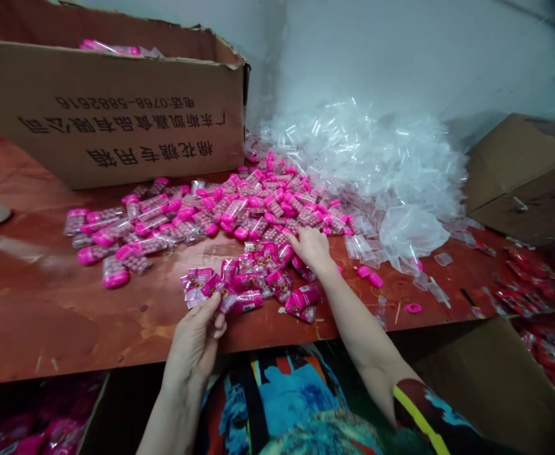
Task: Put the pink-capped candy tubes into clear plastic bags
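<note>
My left hand is closed at the front of the table, thumb and fingers pinching a pink printed wrapper. Around it lies a small heap of clear candy bottles in pink printed wrappers. My right hand reaches over the far right side of that heap. Its fingers are bent onto a candy bottle at the near edge of a larger pile; the fingertips are partly hidden. That pile holds many unwrapped clear candy bottles with bright pink caps and small pale pink balls inside.
A big cardboard box stands behind the bottles on the left. Clear plastic sleeves are heaped at the back, by another cardboard box. Loose pink caps lie at right. Red packets sit far right; pink packages are below the table.
</note>
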The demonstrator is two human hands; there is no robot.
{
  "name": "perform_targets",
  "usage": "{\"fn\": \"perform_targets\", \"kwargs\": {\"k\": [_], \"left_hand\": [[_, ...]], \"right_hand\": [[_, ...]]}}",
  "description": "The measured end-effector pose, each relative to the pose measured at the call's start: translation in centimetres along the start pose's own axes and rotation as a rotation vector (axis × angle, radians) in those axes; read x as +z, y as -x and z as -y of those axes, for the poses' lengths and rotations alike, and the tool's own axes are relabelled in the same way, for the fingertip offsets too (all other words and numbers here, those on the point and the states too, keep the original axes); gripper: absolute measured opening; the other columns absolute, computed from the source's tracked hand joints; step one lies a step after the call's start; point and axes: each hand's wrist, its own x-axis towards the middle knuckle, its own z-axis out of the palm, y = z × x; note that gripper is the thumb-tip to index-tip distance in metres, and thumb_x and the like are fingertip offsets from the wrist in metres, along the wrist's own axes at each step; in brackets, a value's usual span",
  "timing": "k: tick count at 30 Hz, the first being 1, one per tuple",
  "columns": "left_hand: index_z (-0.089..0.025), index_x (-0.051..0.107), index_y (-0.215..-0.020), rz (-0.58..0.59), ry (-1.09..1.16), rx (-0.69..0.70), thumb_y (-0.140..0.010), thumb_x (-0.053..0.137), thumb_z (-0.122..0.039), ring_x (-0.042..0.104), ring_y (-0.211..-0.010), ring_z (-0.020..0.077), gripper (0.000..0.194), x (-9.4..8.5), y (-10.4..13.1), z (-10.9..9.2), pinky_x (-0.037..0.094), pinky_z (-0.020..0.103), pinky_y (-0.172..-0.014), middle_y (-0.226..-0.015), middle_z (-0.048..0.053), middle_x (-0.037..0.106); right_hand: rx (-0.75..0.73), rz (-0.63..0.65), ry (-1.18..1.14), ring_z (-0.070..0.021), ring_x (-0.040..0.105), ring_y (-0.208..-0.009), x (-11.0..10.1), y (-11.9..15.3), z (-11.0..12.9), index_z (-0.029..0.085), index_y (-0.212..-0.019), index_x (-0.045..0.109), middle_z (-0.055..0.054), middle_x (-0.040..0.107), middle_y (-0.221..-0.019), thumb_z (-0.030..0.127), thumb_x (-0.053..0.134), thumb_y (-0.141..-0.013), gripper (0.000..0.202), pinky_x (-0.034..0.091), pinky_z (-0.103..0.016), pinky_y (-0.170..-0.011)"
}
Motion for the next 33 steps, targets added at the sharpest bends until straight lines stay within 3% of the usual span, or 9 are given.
{"fn": "perform_targets", "kwargs": {"k": [4, 9, 13, 18, 24, 27, 30, 31, 33], "left_hand": [[-0.014, 0.061, -0.063, 0.022, -0.022, -0.013, -0.057, 0.090, -0.027, 0.037, -0.044, 0.0049, 0.032, 0.1, 0.3, 0.6, 0.026, 0.017, -0.035, -0.053, -0.005, 0.047], [-0.015, 0.059, -0.061, 0.038, -0.023, -0.029, -0.060, 0.088, -0.027, 0.035, -0.045, 0.0048, 0.032, -0.1, 0.5, 0.9, 0.026, 0.016, -0.036, -0.052, -0.005, 0.044], [-0.015, 0.061, -0.063, 0.039, -0.006, -0.026, -0.061, 0.089, -0.027, 0.035, -0.045, 0.0046, 0.031, 0.1, 0.6, 0.7, 0.026, 0.016, -0.036, -0.055, -0.005, 0.045], [-0.014, 0.061, -0.065, 0.022, 0.048, -0.043, -0.062, 0.088, -0.024, 0.034, -0.044, 0.0036, 0.029, 0.3, 0.6, 0.3, 0.024, 0.016, -0.035, -0.056, -0.005, 0.046], [-0.014, 0.062, -0.071, 0.030, 0.094, -0.036, -0.063, 0.088, -0.025, 0.035, -0.043, 0.0032, 0.030, -0.3, 0.4, 0.0, 0.024, 0.016, -0.035, -0.056, -0.007, 0.047], [-0.013, 0.064, -0.074, 0.038, 0.120, -0.032, -0.064, 0.088, -0.023, 0.035, -0.042, 0.0025, 0.028, -0.5, 0.6, 0.0, 0.024, 0.016, -0.035, -0.057, -0.007, 0.050], [-0.013, 0.063, -0.075, 0.050, 0.156, -0.041, -0.065, 0.086, -0.021, 0.037, -0.042, 0.0024, 0.027, -0.3, 1.0, -0.2, 0.024, 0.016, -0.035, -0.058, -0.006, 0.052], [-0.013, 0.062, -0.075, 0.046, 0.175, -0.050, -0.066, 0.086, -0.020, 0.037, -0.042, 0.0024, 0.026, -0.3, 1.1, -0.3, 0.024, 0.016, -0.035, -0.058, -0.007, 0.052], [-0.013, 0.060, -0.074, 0.032, 0.219, -0.071, -0.069, 0.084, -0.018, 0.037, -0.040, 0.0024, 0.025, -0.1, 1.1, -0.5, 0.023, 0.016, -0.035, -0.058, -0.007, 0.052]], "right_hand": [[0.042, 0.062, 0.046, -0.0393, 0.064, -0.107, 0.5, -2.8, 0.2, 0.007, -0.090, 0.077, -0.027, 0.074, -0.102, 0.059, 0.062, -0.088, 0.055, 0.037, -0.054, -0.099], [0.108, 0.064, -0.032, -0.0395, 0.063, -0.108, 1.8, -2.9, 0.5, 0.010, -0.093, 0.076, -0.024, 0.073, -0.107, 0.062, 0.063, -0.084, 0.054, 0.040, -0.053, -0.095], [0.115, 0.013, -0.166, -0.0313, 0.065, -0.108, 2.4, -2.1, 0.5, 0.017, -0.106, 0.071, -0.014, 0.074, -0.110, 0.054, 0.056, -0.089, 0.044, 0.042, -0.045, -0.094], [-0.027, -0.061, -0.304, -0.0188, 0.067, -0.101, 2.7, -1.2, 1.5, 0.018, -0.112, 0.065, -0.007, 0.074, -0.108, 0.036, 0.046, -0.098, 0.030, 0.040, -0.033, -0.098], [-0.185, -0.078, -0.410, -0.0260, 0.066, -0.095, 4.0, -0.9, 1.7, 0.014, -0.120, 0.063, -0.011, 0.074, -0.100, 0.031, 0.059, -0.089, 0.036, 0.044, -0.042, -0.093], [-0.224, -0.151, -0.462, -0.0270, 0.062, -0.107, 3.5, -0.7, 1.7, 0.014, -0.118, 0.062, -0.014, 0.069, -0.113, 0.025, 0.056, -0.088, 0.033, 0.044, -0.042, -0.096], [-0.261, -0.265, -0.720, -0.0246, 0.062, -0.099, 2.1, 0.9, 2.5, 0.016, -0.119, 0.056, -0.012, 0.065, -0.110, 0.021, 0.055, -0.086, 0.034, 0.050, -0.040, -0.088], [-0.264, -0.247, -0.858, -0.0220, 0.063, -0.087, 1.6, 1.9, 2.9, 0.018, -0.121, 0.053, -0.009, 0.064, -0.104, 0.021, 0.056, -0.086, 0.035, 0.052, -0.037, -0.079], [-0.251, -0.090, -1.146, -0.0155, 0.058, -0.066, 0.6, 4.3, 4.0, 0.024, -0.127, 0.045, -0.002, 0.062, -0.093, 0.023, 0.058, -0.087, 0.043, 0.050, -0.031, -0.062]]}}
